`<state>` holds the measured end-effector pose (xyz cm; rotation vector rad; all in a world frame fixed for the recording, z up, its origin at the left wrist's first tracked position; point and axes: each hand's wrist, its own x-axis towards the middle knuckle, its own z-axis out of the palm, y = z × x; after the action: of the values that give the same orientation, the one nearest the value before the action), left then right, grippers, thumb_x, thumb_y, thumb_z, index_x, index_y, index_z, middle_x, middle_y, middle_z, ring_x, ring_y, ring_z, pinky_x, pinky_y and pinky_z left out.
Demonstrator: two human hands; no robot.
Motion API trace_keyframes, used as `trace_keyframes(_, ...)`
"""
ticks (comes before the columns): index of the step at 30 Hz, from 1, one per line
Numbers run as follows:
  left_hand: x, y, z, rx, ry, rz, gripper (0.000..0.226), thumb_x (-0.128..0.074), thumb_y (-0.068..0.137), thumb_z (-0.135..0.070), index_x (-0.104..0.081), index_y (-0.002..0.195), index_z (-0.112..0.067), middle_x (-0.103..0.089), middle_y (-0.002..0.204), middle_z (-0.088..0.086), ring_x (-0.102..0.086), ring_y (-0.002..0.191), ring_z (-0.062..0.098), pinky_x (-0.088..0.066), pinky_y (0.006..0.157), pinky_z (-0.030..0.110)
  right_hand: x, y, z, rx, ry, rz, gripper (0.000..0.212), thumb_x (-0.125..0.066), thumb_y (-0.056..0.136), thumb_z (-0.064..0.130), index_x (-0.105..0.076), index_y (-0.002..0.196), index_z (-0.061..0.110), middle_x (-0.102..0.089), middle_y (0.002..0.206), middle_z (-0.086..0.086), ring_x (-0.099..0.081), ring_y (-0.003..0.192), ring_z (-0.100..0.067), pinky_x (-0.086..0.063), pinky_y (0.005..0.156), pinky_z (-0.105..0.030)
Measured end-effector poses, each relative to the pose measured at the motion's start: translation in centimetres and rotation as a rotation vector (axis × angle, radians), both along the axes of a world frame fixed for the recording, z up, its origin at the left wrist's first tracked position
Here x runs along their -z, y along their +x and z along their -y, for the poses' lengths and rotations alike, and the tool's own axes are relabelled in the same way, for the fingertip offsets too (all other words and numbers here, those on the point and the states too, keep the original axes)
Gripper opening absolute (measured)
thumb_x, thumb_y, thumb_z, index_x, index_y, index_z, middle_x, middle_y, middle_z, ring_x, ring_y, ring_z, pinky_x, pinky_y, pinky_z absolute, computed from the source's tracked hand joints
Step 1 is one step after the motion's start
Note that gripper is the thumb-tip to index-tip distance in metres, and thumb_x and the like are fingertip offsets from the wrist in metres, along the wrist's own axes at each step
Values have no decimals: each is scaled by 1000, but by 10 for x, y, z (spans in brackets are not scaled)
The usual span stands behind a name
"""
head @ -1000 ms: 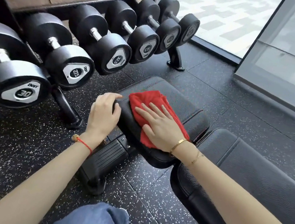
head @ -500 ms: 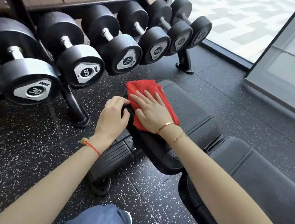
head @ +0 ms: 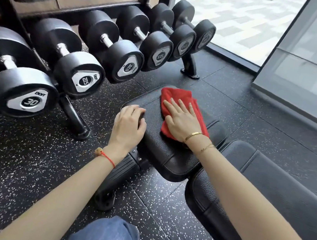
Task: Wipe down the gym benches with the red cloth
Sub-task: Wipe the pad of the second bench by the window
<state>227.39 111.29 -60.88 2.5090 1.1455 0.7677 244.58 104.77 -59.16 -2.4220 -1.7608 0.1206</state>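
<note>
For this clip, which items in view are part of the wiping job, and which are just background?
In use: red cloth; black padded bench seat; black padded bench backrest; right hand pressing the cloth flat; left hand gripping the seat edge.

Background: black dumbbells on the rack; speckled rubber floor.

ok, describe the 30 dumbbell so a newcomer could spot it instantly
Start at the dumbbell rack on the left and follow its lower row toward the camera. The 30 dumbbell is nearest, left of the 27.5 dumbbell. Its silver end plate reads 30.
</note>
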Motion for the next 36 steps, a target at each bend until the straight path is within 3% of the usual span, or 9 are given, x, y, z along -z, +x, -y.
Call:
trace_keyframes(3, 1, 14, 4, 40, 32, -29, 33, -52, 95, -18, -62, 125, -8, -59, 132, 10, -48, 128, 27, -33, 113, 43, 2, -19, 50, -92, 12, 14, 60, -34, 98, 33, -16, 154, 30, -13, 163, 6, -7, 151, -19, 2, 122, -42)
trace_keyframes(7, 1, 34, 4, 83, 51, -9, 32, -49, 95, -15, -62, 124, -8, -61, 129, 9, -50, 127, 26, -32, 113, 43, 8, -22, 106, -16, 16, 36, 62, -33, 97, 35, -11, 155, 30, -10, 163, 6, -4, 151, -19, 1, 122, -42)
trace_keyframes(15, 10, 55, 15, 5, 33, 4, 32, -53, 89, -19, -63, 119, -17, -58, 131, 4, -47, 127, 27, -25, 115, 48, -1, 45, 50, 365, -2, 8, 55, -29, 101, 34, -19, 154, 24, -16, 162, -2, -11, 150, -26, -2, 121, -46)
trace_keyframes(22, 11, 56, 17, -14, 41, 49, 33, -55, 85, -17, -65, 116, -17, -61, 127, 3, -48, 125, 26, -27, 114, 48, 3, -2, 99, 29, 23, 18, 60, -35, 98, 32, -16, 154, 27, -13, 163, 3, -7, 151, -20, 2, 122, -42)
trace_keyframes(25, 11, 55, 17, -10, 50, 50, 33, -55, 85, -16, -65, 117, -17, -61, 127, 3, -48, 125, 26, -27, 114, 48, 5, -18, 132, -23, 12, 42, 64, -36, 97, 34, -10, 155, 27, -9, 163, 2, -4, 151, -19, 3, 122, -39)
trace_keyframes(30, 11, 55, 19, -9, 54, 59, 33, -55, 85, -16, -65, 117, -17, -61, 128, 3, -48, 125, 26, -27, 114, 49, 9, 4, 122, 144, 3, 80, 62, -31, 99, 35, -7, 155, 25, -7, 164, 1, -4, 151, -20, 0, 122, -40)
trace_keyframes(33, 11, 55, 19, -9, 56, 65, 32, -54, 86, -16, -65, 116, -17, -60, 127, 2, -48, 125, 26, -27, 114, 49, 4, 31, 94, 340, 12, -6, 59, -30, 100, 33, -11, 155, 21, -9, 163, -4, -6, 151, -25, -1, 122, -42)
trace_keyframes(36, 11, 56, 19, -10, 59, 53, 32, -54, 86, -17, -64, 116, -17, -60, 127, 2, -48, 125, 26, -26, 115, 48, 3, 31, 89, 334, 21, -20, 59, -31, 101, 31, -13, 155, 18, -11, 163, -7, -7, 150, -27, 0, 122, -42)
